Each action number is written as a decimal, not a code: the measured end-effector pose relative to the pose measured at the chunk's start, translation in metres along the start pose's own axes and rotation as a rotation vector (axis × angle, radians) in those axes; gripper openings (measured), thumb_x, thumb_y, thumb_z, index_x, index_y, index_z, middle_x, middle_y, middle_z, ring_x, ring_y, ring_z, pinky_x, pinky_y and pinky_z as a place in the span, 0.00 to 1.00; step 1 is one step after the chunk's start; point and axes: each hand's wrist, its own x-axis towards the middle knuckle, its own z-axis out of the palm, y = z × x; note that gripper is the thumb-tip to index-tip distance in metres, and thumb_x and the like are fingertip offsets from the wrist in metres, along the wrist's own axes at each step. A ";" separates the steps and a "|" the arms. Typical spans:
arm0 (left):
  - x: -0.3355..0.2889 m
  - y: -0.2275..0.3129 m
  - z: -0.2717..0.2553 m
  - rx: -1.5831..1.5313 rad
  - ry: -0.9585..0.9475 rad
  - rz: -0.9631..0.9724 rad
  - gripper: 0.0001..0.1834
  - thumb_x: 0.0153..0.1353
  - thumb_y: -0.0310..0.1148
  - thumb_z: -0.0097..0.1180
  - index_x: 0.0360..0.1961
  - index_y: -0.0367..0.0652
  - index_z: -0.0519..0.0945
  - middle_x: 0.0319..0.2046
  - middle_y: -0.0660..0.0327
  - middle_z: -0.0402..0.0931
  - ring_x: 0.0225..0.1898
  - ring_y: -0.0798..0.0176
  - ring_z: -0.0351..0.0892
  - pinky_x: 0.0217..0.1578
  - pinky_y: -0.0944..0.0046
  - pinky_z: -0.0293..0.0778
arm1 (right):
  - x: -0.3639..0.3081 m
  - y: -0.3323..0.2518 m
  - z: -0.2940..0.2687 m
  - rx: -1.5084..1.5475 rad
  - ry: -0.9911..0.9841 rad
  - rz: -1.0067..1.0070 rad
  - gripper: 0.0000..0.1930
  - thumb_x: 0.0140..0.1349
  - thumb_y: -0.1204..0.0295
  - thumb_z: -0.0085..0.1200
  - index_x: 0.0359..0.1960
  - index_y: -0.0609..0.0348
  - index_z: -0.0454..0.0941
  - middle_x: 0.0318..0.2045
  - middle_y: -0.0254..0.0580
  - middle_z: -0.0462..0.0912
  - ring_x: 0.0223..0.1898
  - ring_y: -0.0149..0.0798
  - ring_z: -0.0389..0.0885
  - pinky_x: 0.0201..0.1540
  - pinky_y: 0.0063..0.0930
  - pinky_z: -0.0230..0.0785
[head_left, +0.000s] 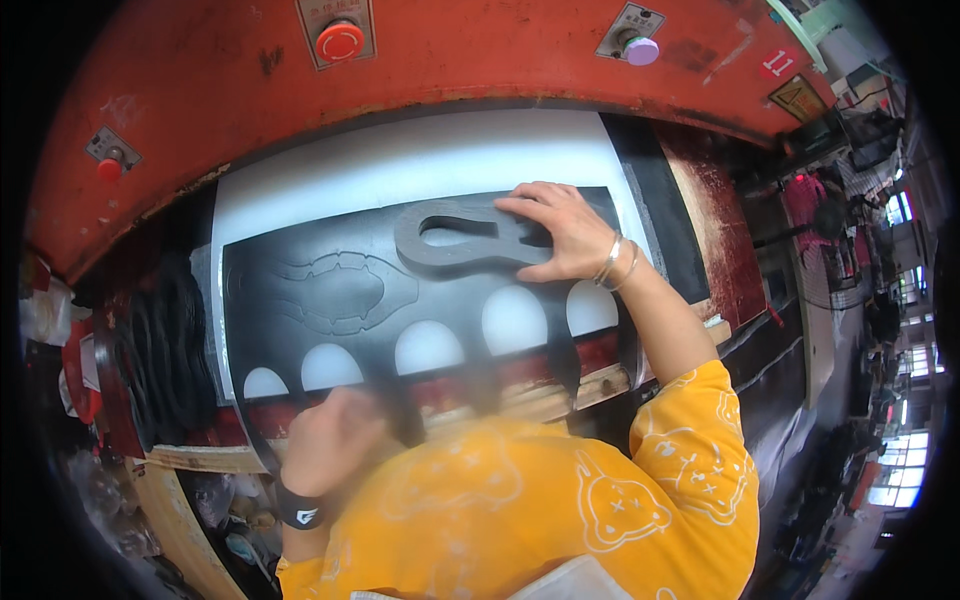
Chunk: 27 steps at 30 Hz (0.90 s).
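A thick grey cutting die (425, 240), shaped like a shoe part with a keyhole opening, lies on a black sheet (255, 300). My right hand (565, 228) spans its right end, fingers over the far side and thumb at the near side. To the left of the die, a shoe-part outline with a notched inner line is marked in the sheet. Rounded cut-outs along the sheet's near edge show white beneath, with strips hanging between them. My left hand (335, 435), wearing a black wristband, is blurred near that edge. Its fingers cannot be made out.
Under the sheet is a white board (300, 210). Beyond it rises a red press (220, 110) with a red button (340, 41), a lilac button (640, 50) and another red button (110, 169). Black cut pieces (165, 360) are piled at the left. A wooden edge (540, 402) runs in front.
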 end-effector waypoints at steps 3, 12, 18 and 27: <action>-0.016 -0.014 -0.002 -0.056 0.111 0.063 0.12 0.53 0.26 0.59 0.39 0.37 0.74 0.21 0.59 0.76 0.22 0.67 0.76 0.27 0.71 0.71 | -0.042 0.006 -0.007 0.011 0.145 0.113 0.38 0.37 0.58 0.68 0.55 0.55 0.73 0.53 0.49 0.71 0.54 0.50 0.69 0.60 0.40 0.58; -0.025 -0.008 0.014 -0.245 0.258 0.060 0.07 0.57 0.22 0.54 0.38 0.37 0.73 0.27 0.66 0.72 0.28 0.74 0.71 0.32 0.75 0.68 | -0.184 0.079 -0.018 -0.152 0.505 1.001 0.42 0.39 0.51 0.67 0.58 0.60 0.71 0.53 0.56 0.74 0.56 0.50 0.72 0.59 0.40 0.64; 0.074 0.051 0.047 0.004 0.272 0.436 0.14 0.54 0.25 0.57 0.43 0.35 0.76 0.36 0.57 0.77 0.38 0.63 0.76 0.42 0.66 0.70 | -0.199 0.055 -0.004 -0.459 0.612 0.875 0.31 0.54 0.48 0.54 0.53 0.57 0.75 0.53 0.55 0.74 0.56 0.54 0.70 0.57 0.49 0.59; 0.175 0.126 0.140 0.494 0.243 0.659 0.37 0.52 0.48 0.62 0.61 0.45 0.67 0.61 0.46 0.62 0.64 0.43 0.58 0.65 0.46 0.51 | -0.243 -0.052 0.028 0.470 0.124 0.826 0.22 0.64 0.54 0.48 0.34 0.64 0.81 0.26 0.52 0.82 0.28 0.47 0.81 0.37 0.38 0.72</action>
